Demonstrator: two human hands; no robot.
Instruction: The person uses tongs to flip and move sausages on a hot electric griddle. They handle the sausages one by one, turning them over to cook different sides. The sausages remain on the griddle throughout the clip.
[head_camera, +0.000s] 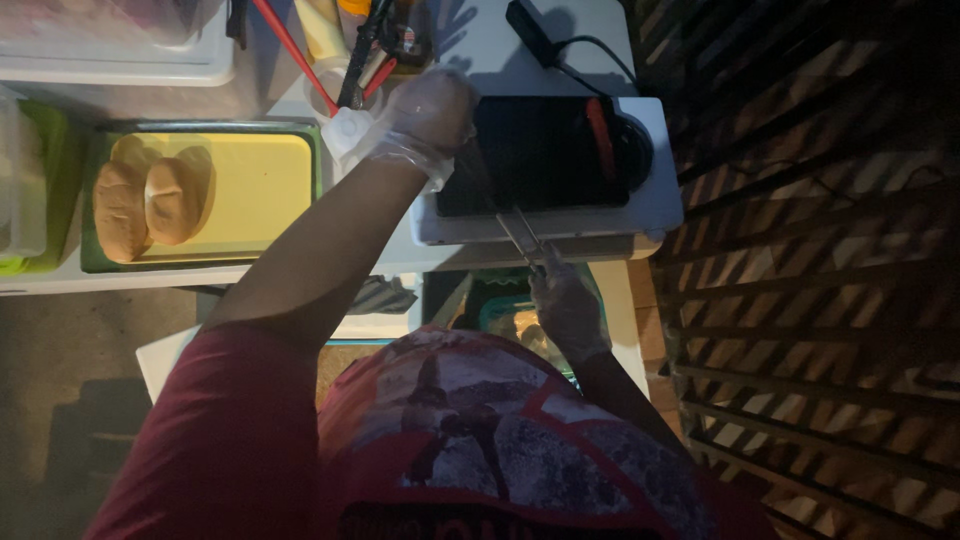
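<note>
The left hand (425, 115) (gloved in clear plastic) is reaching over the top-left corner of the dark griddle plate (545, 155), fingers curled; whether it is gripping anything I cannot tell. The right hand (565, 300), also gloved, is clamping metal tongs (520, 235) whose tips are resting on the griddle's near edge. Two bread rolls (150, 205) are lying on the yellow tray (260, 185), well apart to the left.

The gloved left hand (428, 112) reaches over the white cup of utensils (345, 125) beside the dark griddle (540, 155). The gloved right hand (565, 300) grips metal tongs (520, 235) at the griddle's near edge. Two bread rolls (150, 205) lie on a yellow tray (255, 190).
</note>
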